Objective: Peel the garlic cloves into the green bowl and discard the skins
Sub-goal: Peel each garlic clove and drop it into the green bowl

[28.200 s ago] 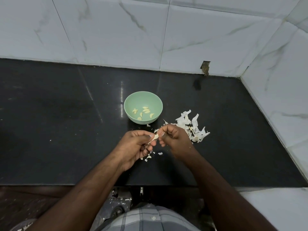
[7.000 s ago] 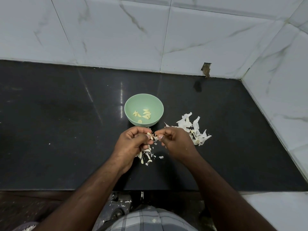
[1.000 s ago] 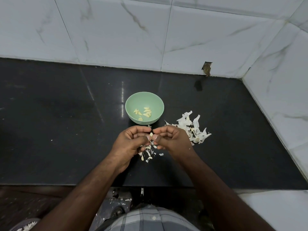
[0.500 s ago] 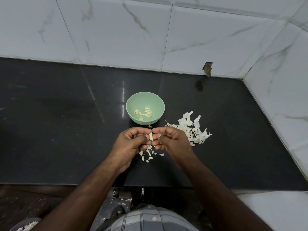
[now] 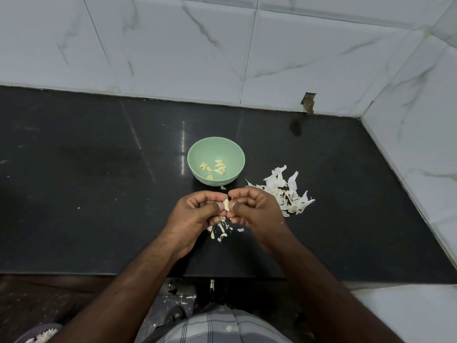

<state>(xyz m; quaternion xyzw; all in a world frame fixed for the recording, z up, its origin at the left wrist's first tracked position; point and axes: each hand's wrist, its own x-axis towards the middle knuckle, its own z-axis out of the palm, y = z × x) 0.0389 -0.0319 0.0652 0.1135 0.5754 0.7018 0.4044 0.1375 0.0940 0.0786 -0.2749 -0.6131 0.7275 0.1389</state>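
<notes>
You had a garlic clove pinched right between both sets of fingertips, your left hand curling its thumb and fingers round one side while your right hand nipped it from the other, so both hands were closed on that one clove and neither was free. Looked to me like the left was doing the steadying and the right was picking at the skin, though I couldn't tell how much skin was left on it, it already looked pretty pale and bare. You held it just above the counter, near the front edge and close in front of the green bowl, which I'd guess was so a finished clove only needed a short toss forward. Directly under your hands was a little scatter of fresh skin bits, basically falling wherever they came off. The bowl had a handful of peeled cloves sitting at the bottom. Off to the right of the bowl was the bigger pile of skins on the black countertop, kept apart from the bowl so nothing papery got mixed in. None of those skins had been thrown away yet, so that part was still ahead.
</notes>
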